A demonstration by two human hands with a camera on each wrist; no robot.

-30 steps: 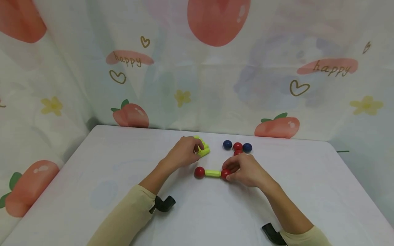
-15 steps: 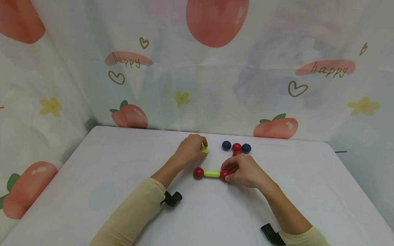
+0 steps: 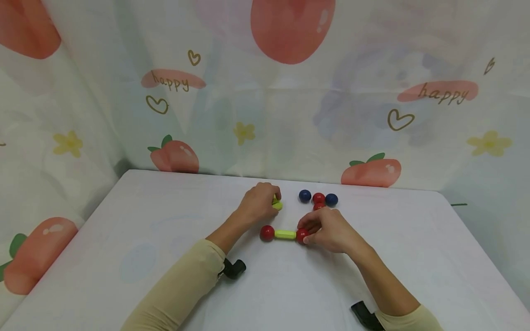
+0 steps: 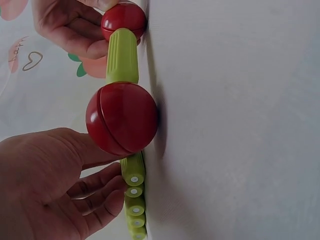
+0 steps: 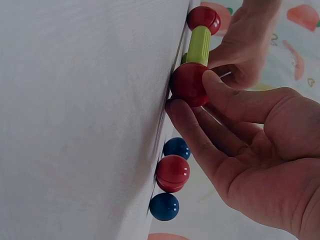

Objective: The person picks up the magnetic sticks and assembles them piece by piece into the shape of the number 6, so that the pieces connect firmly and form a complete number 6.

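My right hand pinches a glossy red ball between thumb and fingers. A yellow-green magnetic rod joins that ball to a second red ball, the joined piece lying flat on the table. Farther back, my left hand has thumb and fingers round the near end of a row of loose yellow-green rods, pinching the nearest rod. Small metal dots show in the rod ends. In the head view the left hand covers most of the row.
Beyond the right hand sit a blue ball, a red ball, another blue ball and a further red ball, partly behind the hand. A white cloth covers the table; a printed curtain hangs behind and at the sides.
My left hand has shifted right and closed in over the loose rods, covering more of them. The right hand stays on the red ball, and the joined piece has not moved.
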